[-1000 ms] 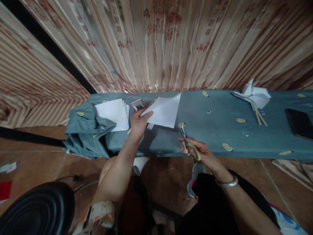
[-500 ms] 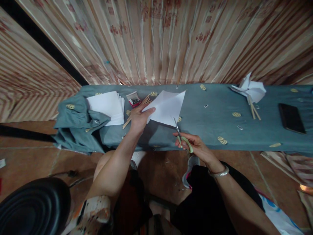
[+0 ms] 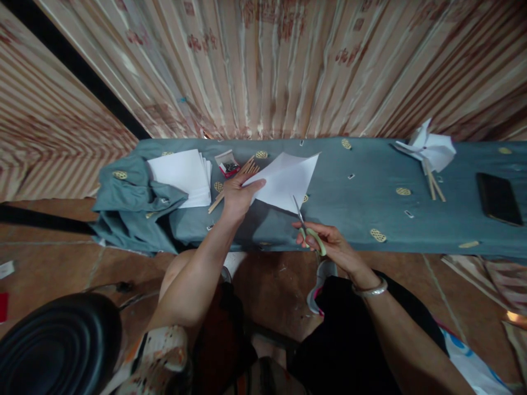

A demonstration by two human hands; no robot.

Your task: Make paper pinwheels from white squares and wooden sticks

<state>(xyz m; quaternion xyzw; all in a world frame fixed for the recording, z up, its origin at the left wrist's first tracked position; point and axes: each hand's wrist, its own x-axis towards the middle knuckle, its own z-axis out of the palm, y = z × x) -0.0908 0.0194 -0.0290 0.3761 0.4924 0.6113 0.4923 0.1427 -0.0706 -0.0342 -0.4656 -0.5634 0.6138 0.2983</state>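
My left hand (image 3: 239, 196) pinches a white sheet of paper (image 3: 287, 178) by its left side, thumb on top, holding it over the cloth-covered table. My right hand (image 3: 325, 240) grips scissors (image 3: 312, 236) with pale green handles. Their blades meet the paper's lower right edge. Behind my left hand lie several thin wooden sticks (image 3: 248, 169), partly hidden by it. A small open red box (image 3: 228, 165) of tiny dark pieces sits just beyond. To the left rests a stack of white paper (image 3: 181, 178).
A white paper pinwheel (image 3: 434, 149) with wooden sticks lies at the table's right, near a black phone (image 3: 498, 198). Blue-green patterned cloth (image 3: 349, 208) covers the narrow table. A pleated curtain (image 3: 280, 71) hangs behind it. A round black stool (image 3: 57, 345) stands at lower left.
The whole view has shifted slightly, so things on the table appear a little further right. Both hands keep nearly the same pose, with the scissors still at the paper's edge.
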